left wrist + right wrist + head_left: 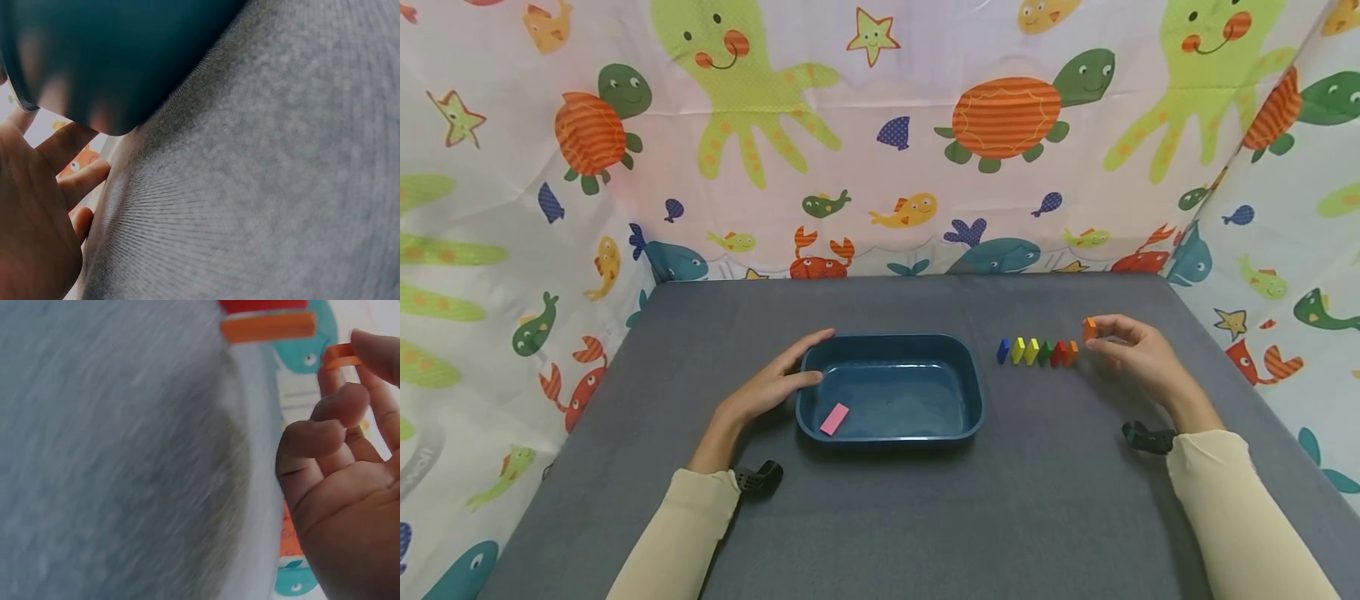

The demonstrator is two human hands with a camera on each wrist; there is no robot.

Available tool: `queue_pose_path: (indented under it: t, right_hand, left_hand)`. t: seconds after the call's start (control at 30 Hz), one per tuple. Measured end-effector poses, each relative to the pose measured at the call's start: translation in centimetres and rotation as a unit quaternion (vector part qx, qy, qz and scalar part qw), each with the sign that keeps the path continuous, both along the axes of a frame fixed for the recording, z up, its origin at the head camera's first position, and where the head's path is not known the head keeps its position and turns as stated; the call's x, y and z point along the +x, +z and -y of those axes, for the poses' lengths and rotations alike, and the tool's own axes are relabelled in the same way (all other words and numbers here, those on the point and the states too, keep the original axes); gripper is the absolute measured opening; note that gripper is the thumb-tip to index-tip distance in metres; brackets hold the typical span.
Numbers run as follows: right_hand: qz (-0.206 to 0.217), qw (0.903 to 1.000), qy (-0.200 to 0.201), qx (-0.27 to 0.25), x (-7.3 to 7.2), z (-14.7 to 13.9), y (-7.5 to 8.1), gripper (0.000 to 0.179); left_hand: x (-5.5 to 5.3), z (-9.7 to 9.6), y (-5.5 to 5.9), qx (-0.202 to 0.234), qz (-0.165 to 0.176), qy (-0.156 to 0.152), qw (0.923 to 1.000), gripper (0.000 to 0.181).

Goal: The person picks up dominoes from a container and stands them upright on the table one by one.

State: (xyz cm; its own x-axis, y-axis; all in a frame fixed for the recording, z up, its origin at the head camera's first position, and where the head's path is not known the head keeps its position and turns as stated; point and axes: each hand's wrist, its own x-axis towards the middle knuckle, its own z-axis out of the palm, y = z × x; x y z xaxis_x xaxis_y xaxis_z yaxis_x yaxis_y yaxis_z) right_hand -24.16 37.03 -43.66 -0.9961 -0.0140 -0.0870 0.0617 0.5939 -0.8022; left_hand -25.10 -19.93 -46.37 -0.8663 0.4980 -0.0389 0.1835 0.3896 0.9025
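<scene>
My right hand (1131,346) pinches an orange domino-like block (1090,328) between thumb and fingertips, raised at the right end of a row. Beside it in that row stand an orange block (1072,354), a red block (1057,354), a green block (1044,353), yellow blocks (1026,351) and a blue block (1003,351), all upright. My left hand (775,379) holds the left end of a dark blue tray (887,439), thumb over the rim and fingers along the outside. A pink block (834,419) lies flat inside the tray.
A grey cloth (925,517) covers the table. Fabric printed with sea animals (865,167) hangs along the back and both sides. Each wrist wears a dark band; the right band (1148,437) is near the table's right side.
</scene>
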Motion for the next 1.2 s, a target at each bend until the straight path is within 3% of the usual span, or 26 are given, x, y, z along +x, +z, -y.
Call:
queue_pose_path:
  t: [0.23, 0.63, 1.2]
  right_hand:
    - [0.024, 0.9985, 0.034, 0.036, 0.3, -0.9, -0.9, 0.046]
    - [0.029, 0.9958, 0.050, 0.071, -0.1, -0.1, -1.2, 0.040]
    - [0.031, 0.9962, 0.050, 0.065, 0.2, -0.3, -0.9, 0.044]
  left_hand:
    - [-0.1, 0.0, -0.1, -0.003, -0.002, 0.002, 1.0000, 0.066]
    - [-0.2, 0.0, 0.0, 0.009, 0.002, -0.010, 0.9999, 0.066]
    - [-0.2, 0.1, -0.1, 0.003, -0.007, -0.008, 0.9999, 0.066]
